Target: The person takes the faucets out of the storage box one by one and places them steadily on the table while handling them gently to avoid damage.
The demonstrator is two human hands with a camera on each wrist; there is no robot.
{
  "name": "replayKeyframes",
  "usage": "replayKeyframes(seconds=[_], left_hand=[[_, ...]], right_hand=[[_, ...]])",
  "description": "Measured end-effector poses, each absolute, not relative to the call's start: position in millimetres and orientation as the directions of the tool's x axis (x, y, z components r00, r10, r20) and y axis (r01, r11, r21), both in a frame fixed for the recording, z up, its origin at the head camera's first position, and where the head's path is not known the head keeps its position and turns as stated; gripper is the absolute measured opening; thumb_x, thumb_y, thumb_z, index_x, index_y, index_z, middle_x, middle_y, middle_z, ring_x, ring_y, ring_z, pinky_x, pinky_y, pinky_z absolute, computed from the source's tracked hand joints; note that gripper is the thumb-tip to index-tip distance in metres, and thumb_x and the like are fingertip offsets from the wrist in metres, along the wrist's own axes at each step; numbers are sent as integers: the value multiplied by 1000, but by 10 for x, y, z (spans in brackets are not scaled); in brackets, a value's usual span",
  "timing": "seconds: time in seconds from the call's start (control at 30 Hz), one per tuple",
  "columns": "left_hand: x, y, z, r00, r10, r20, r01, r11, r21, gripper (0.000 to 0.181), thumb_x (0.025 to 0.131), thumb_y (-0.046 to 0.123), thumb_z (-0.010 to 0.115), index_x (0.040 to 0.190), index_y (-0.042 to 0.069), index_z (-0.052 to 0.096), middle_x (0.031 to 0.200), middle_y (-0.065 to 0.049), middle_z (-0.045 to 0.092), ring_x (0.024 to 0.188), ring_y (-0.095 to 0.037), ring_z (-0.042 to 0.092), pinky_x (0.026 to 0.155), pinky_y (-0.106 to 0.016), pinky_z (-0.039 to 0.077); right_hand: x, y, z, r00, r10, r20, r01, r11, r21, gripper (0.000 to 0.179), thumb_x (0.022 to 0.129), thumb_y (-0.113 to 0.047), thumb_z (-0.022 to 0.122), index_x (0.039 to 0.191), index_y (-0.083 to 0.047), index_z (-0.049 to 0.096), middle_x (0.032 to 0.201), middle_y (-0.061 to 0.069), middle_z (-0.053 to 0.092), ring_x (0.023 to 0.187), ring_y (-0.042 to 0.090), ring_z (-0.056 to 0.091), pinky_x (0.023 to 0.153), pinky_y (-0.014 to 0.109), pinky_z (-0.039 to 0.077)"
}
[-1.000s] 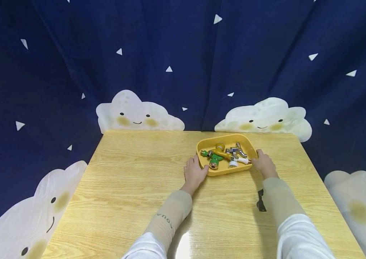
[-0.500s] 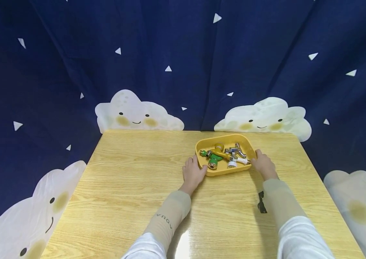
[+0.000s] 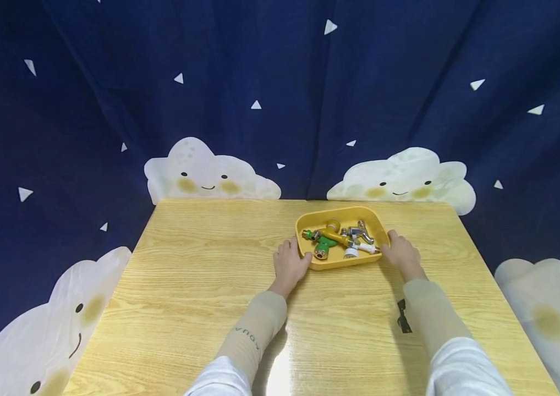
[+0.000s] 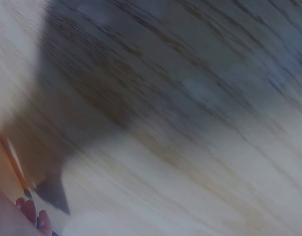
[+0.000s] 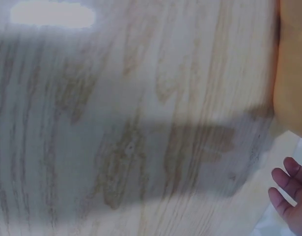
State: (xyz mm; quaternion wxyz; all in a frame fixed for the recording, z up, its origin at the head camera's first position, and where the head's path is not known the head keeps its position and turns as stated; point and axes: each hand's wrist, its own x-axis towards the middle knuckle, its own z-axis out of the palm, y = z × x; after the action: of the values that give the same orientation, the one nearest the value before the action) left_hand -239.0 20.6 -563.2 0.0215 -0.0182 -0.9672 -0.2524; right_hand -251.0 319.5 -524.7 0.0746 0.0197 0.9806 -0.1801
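Observation:
A yellow tray (image 3: 339, 264) stands toward the back of the table, right of centre. Inside lie a chrome tap (image 3: 359, 231), a yellow tap-like fitting (image 3: 336, 236), a green fitting (image 3: 322, 249) with a metal mouth, and a white fitting (image 3: 365, 248), crowded together. My left hand (image 3: 290, 265) holds the tray's left front corner, thumb at the front wall, fingers along the side. At the right front corner my right hand (image 3: 405, 256) holds it. In the right wrist view several fingers (image 5: 290, 184) of that hand are spread below the tray's edge; its thumb is out of sight there.
A small black object (image 3: 402, 317) lies on the wooden table (image 3: 201, 286) beside the right forearm. Behind the table's back edge hangs a dark blue curtain (image 3: 240, 66) with white clouds and triangles.
The tray, with the fittings in it, has shifted slightly to the left, and both hands have gone along with it. Their hold looks the same.

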Motion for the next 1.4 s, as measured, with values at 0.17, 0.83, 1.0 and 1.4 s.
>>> replayKeyframes(seconds=[0.17, 0.83, 1.0, 1.4], left_hand=[[-2402, 126, -5640, -997, 41, 60, 64, 887, 457, 62, 85, 45, 47, 134, 10, 39, 117, -12, 49, 106, -27, 46, 87, -43, 36], [-2424, -162, -5621, -993, 89, 77, 113, 904, 413, 56, 85, 42, 45, 131, 12, 41, 119, -13, 49, 106, -27, 45, 85, -43, 35], [-2411, -223, -5612, -992, 94, 88, 122, 906, 404, 56, 85, 42, 47, 132, 12, 41, 120, -13, 49, 109, -28, 44, 87, -43, 35], [-2397, -420, -5645, -986, 113, 120, 151, 909, 387, 55, 85, 40, 48, 132, 10, 43, 120, -14, 50, 107, -30, 45, 87, -46, 35]], right_hand=[[-2478, 3162, -5300, -992, 7, -127, 50, 940, -336, 50, 91, -30, 35, 129, 2, 34, 110, 29, 53, 97, 45, 52, 70, 56, 44], [-2341, 2931, -5426, -999, 10, 37, -2, 954, -301, 46, 89, -31, 42, 120, 2, 42, 108, 24, 52, 90, 40, 54, 65, 52, 45], [-2297, 2872, -5428, -999, -5, 50, -19, 959, -283, 49, 88, -32, 42, 122, 4, 41, 113, 26, 49, 94, 41, 51, 70, 54, 44], [-2221, 2706, -5472, -995, -36, 89, -60, 960, -274, 48, 88, -32, 43, 117, 7, 42, 105, 24, 50, 84, 38, 52, 66, 50, 44]])
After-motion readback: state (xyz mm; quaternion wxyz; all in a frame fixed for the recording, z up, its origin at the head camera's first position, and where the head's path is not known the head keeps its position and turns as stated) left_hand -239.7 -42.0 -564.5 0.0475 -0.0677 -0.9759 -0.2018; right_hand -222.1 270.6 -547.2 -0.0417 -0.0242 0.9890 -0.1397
